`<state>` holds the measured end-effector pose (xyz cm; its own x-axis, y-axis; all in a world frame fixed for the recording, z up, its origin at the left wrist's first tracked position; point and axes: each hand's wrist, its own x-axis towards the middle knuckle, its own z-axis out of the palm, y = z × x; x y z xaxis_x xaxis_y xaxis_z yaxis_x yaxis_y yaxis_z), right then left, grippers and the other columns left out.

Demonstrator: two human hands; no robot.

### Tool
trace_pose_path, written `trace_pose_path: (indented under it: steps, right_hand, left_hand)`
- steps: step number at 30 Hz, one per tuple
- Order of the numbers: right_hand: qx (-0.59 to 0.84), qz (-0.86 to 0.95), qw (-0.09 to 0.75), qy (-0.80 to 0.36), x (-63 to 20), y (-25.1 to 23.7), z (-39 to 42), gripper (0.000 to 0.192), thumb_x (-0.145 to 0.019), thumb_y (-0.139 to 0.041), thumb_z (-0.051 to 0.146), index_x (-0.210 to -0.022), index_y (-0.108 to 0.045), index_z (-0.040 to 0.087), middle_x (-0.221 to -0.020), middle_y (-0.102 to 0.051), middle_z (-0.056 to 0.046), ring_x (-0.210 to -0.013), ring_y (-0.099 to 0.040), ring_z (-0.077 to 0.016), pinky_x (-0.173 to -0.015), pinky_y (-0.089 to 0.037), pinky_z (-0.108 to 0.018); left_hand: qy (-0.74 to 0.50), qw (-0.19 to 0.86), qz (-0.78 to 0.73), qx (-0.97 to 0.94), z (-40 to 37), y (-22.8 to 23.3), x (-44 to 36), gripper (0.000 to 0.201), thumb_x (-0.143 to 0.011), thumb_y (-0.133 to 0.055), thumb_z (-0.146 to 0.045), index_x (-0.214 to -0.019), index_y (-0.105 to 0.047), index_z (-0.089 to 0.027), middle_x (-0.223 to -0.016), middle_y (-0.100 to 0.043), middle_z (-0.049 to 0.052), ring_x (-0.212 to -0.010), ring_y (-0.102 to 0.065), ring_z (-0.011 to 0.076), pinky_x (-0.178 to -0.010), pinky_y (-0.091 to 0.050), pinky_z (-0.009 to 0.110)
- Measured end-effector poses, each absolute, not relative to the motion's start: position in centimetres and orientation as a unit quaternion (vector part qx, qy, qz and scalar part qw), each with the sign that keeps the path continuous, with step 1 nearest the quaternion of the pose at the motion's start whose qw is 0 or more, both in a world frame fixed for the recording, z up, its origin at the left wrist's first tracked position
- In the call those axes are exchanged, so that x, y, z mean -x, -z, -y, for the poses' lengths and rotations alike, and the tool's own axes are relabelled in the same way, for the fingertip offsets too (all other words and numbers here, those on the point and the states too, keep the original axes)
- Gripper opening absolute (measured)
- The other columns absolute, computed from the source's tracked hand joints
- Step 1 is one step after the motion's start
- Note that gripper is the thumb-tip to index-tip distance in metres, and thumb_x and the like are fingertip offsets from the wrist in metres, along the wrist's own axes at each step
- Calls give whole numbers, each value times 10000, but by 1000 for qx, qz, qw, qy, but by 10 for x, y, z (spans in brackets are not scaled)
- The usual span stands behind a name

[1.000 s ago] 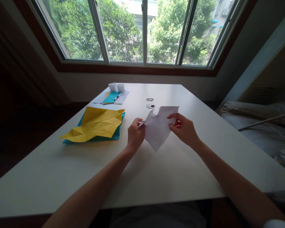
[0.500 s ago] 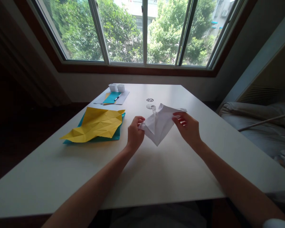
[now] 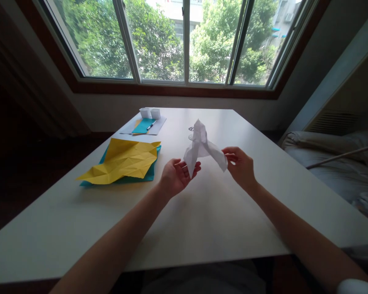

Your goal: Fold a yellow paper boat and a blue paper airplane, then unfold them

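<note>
A folded sheet of white paper [image 3: 199, 141] is held up over the middle of the table, its peak pointing away from me and two flaps hanging toward me. My right hand [image 3: 241, 165] pinches the edge of the right flap between thumb and fingers. Under the left flap lies my left hand [image 3: 179, 175], palm up, with its fingers stretched out and spread; the paper rests against them without being gripped.
Left of my hands, a creased yellow sheet [image 3: 125, 159] lies on a teal sheet [image 3: 150, 173]. Farther back on the white table [image 3: 221, 228] are two small white paper boxes [image 3: 150, 113], a teal paper piece [image 3: 143, 125] and a pen [image 3: 151, 125]. A window stands beyond.
The white paper has turned, so its point now faces away from me instead of toward me. My left hand has let go of its corner and opened palm up beneath it.
</note>
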<state>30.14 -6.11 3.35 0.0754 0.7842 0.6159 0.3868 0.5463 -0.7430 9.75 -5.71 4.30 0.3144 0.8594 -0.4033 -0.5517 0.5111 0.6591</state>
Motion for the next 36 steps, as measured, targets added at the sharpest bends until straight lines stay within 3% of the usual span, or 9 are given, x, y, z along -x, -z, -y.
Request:
trace_pose_path:
  steps: [3,6,10,14,18,25,29,33,36]
  right_hand:
    - [417,670,568,-235,-301,-29,58,127,-704,-617,230,-827,-602,205,-846,-657,-7,-798,-639,-159,-787,-520,-328]
    - [376,633,566,-371,-297,-26,56,115,-682,-635,208,-794,-616,192,-949,-663,-28,-850,-634,-162,-816,-511,-326]
    - [362,439,567,-595,-290,-31,56,105,-700,-607,165,-800,-611,195,-893,-676,-10,-752,-645,-122,-724,-538,-248]
    - [359,319,491,-727,-289,-35,57,166,-851,-465,247,-894,-604,166,-804,-687,-29,-696,-658,-115,-653,-546,-200]
    - [360,305,463,-750,-294,-33,55,207,-875,-416,194,-857,-617,143,-748,-695,-23,-686,-663,-107,-684,-536,-179]
    - [331,353,471,-738,-304,-29,52,209,-866,-430,248,-962,-605,187,-897,-699,-6,-816,-652,-119,-764,-522,-237]
    - [347,402,460,-712,-306,-30,53,173,-833,-456,264,-887,-603,192,-789,-694,-11,-734,-653,-129,-714,-524,-251]
    - [355,380,473,-711,-304,-34,54,165,-780,-438,209,-775,-602,191,-695,-683,-7,-657,-643,-125,-655,-524,-238]
    - [381,399,501,-667,-304,-36,51,170,-732,-428,194,-723,-598,189,-666,-681,-16,-625,-643,-141,-606,-528,-245]
  left_hand:
    - [-488,790,-326,-175,56,-45,-96,282,-833,-437,-301,-905,-602,-84,-794,-684,116,-698,-664,168,-595,-546,236]
    - [-522,774,-311,-178,55,-46,-94,120,-818,-497,-170,-868,-589,-112,-695,-668,43,-607,-647,108,-579,-538,173]
    - [-542,760,-262,-246,55,-45,-94,125,-789,-507,-74,-866,-579,-142,-697,-659,-10,-593,-639,69,-565,-530,130]
    - [-506,765,-263,-300,56,-42,-97,161,-749,-533,-76,-879,-582,-157,-672,-649,-26,-545,-622,66,-506,-515,126]
    - [-491,757,-314,-296,54,-41,-98,145,-693,-520,-90,-812,-568,-160,-581,-611,-41,-445,-570,68,-428,-478,142]
    - [-470,761,-344,-285,50,-37,-93,118,-636,-514,-139,-746,-530,-181,-508,-539,-63,-361,-481,73,-341,-401,166]
    - [-458,762,-351,-295,50,-36,-92,35,-657,-525,-202,-675,-518,-173,-450,-486,-59,-326,-422,75,-309,-360,176]
    - [-461,746,-359,-318,50,-38,-94,87,-662,-557,-216,-733,-562,-165,-510,-527,-46,-391,-478,79,-351,-376,170]
    - [-478,678,-397,-393,49,-35,-95,153,-649,-590,-228,-780,-566,-154,-616,-570,-22,-495,-531,92,-437,-411,182]
